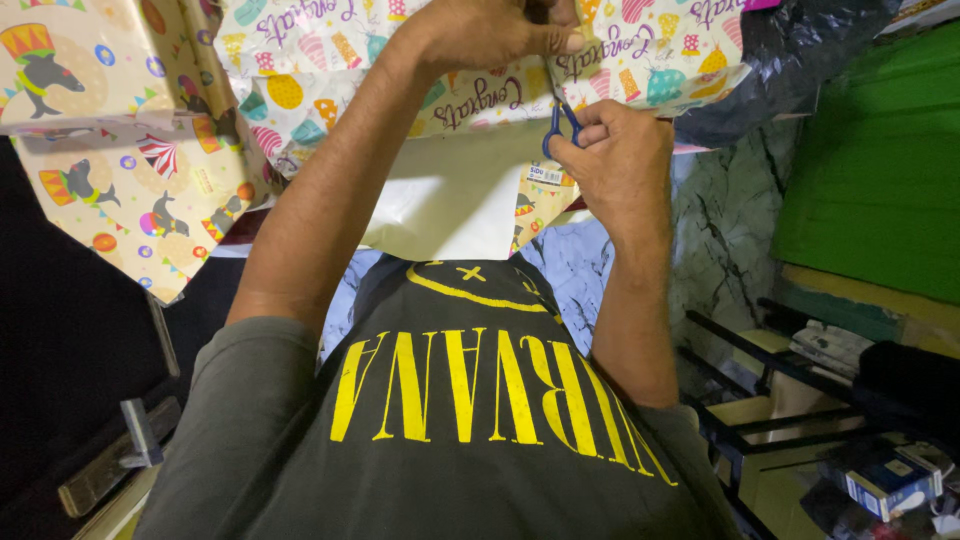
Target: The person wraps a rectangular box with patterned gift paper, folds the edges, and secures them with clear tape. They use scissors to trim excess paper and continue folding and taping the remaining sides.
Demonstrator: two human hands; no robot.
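Right hand (625, 160) clamped on blue scissors (560, 125), left hand (500, 30) pinching gift wrap (470, 95) — slack paper could tear crooked.

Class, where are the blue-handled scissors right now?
In the head view, top centre: the scissors are in the right hand, cutting the patterned wrapping paper.

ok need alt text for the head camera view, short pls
A person's right hand works blue-handled scissors into a sheet of colourful patterned wrapping paper, while the left hand pinches the paper's edge just above. Below are a grey T-shirt with yellow print and, at left, a second sheet with circus animals.
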